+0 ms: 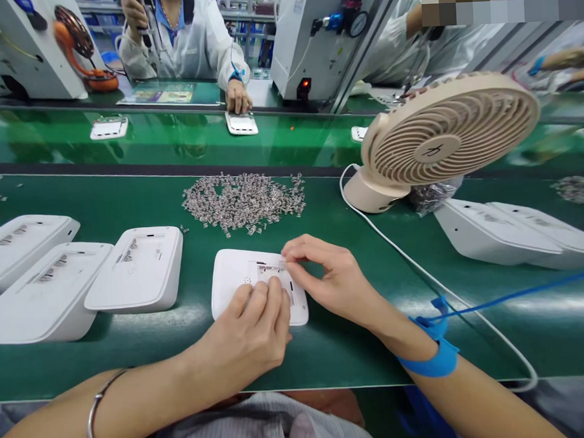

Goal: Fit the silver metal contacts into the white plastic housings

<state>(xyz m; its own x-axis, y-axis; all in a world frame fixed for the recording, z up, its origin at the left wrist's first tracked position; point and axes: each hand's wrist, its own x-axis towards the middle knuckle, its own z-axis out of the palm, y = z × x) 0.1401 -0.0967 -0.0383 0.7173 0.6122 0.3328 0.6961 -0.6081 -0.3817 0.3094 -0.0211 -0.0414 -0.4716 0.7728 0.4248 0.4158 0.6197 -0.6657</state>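
A white plastic housing (226, 273) with rounded corners lies flat on the green bench in front of me. Its top has a recessed compartment with small metal contacts (271, 269) and a round pattern of tiny holes. My left hand (253, 324) rests over the near side of the housing, fingers bent together into the recess; whatever is under the fingertips is hidden. At the recess's far right corner, my right hand (328, 272) pinches thumb and forefinger together, and I cannot make out what is between them. A loose pile of small metal clips (245, 201) lies just beyond the housing.
Several similar white housings (137, 268) stand at left, and more (498, 229) at right. A beige fan (443, 141) with a white cable (410, 259) stands right of the pile. A blue wrist strap cord (518, 294) runs rightward. Across the green conveyor (172, 137), a person's hand (239, 97) touches a white part.
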